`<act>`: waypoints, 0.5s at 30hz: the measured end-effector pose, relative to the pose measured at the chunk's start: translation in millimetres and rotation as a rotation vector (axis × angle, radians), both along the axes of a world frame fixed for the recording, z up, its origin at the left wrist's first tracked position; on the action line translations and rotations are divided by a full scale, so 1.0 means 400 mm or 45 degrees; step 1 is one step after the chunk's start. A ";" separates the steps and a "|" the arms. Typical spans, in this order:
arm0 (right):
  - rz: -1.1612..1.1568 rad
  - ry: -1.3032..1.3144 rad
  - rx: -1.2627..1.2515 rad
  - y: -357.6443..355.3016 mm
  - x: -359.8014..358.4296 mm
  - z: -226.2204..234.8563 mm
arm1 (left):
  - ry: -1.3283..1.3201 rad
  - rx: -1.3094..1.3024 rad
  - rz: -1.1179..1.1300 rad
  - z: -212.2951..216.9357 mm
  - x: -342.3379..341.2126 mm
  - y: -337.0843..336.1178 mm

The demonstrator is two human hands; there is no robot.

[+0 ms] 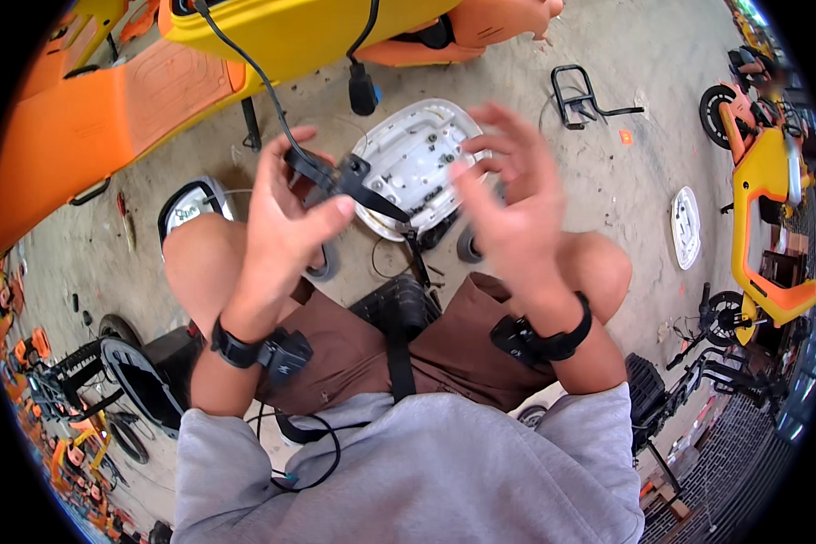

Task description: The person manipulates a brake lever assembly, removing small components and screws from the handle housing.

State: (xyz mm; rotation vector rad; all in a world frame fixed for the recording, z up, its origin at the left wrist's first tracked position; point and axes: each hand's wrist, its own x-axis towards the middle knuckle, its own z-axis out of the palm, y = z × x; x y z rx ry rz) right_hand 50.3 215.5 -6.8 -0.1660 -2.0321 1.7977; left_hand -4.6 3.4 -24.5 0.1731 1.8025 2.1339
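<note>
My left hand (281, 213) is closed around the housing of a black brake lever (369, 193), its thumb along the near side. The blade of the lever points down to the right, and a black cable (261, 77) runs from the housing up to the yellow body above. To the right my right hand (512, 195) hangs in the air, slightly blurred, its fingers curved and apart with nothing between them. Below both hands a white oval shell (417, 118) with holes and fittings lies on the floor. A second black cable end (363, 91) with a connector hangs behind it.
A yellow and orange vehicle body (154, 100) spans the upper left. A black tubular frame (576, 95) and a smaller white shell (686, 227) lie on the concrete floor to the right, near another yellow scooter (762, 208). A black-rimmed part (190, 204) sits beside my left knee.
</note>
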 end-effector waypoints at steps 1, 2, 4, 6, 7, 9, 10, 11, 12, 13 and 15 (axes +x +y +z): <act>-0.065 -0.049 -0.216 0.016 -0.003 0.018 | -0.060 0.019 -0.022 0.009 -0.003 -0.003; -0.138 -0.079 -0.229 0.037 -0.004 0.024 | -0.058 0.025 -0.019 0.005 -0.008 -0.006; -0.146 -0.166 -0.270 0.066 0.002 0.026 | -0.118 0.019 -0.037 0.010 -0.009 -0.010; -0.131 -0.208 -0.324 0.071 0.008 0.016 | -0.223 0.038 -0.082 0.012 -0.004 -0.009; -0.107 -0.223 -0.355 0.068 0.004 0.011 | -0.267 0.043 -0.089 0.016 -0.003 -0.015; 0.055 -0.319 -0.290 0.062 0.016 0.010 | -0.254 0.055 -0.234 -0.001 0.007 -0.016; 0.149 -0.355 -0.260 0.055 0.019 0.017 | -0.236 0.053 -0.296 -0.006 0.008 -0.017; 0.252 -0.420 -0.299 0.042 0.029 0.022 | -0.166 0.015 -0.388 -0.010 0.008 -0.012; 0.334 -0.509 -0.324 0.034 0.042 0.016 | -0.099 -0.026 -0.480 -0.012 0.009 0.000; 0.417 -0.507 -0.218 0.030 0.054 0.010 | -0.122 -0.012 -0.482 -0.016 0.019 0.019; 0.559 -0.441 -0.029 0.020 0.060 0.007 | -0.180 0.014 -0.489 -0.010 0.045 0.036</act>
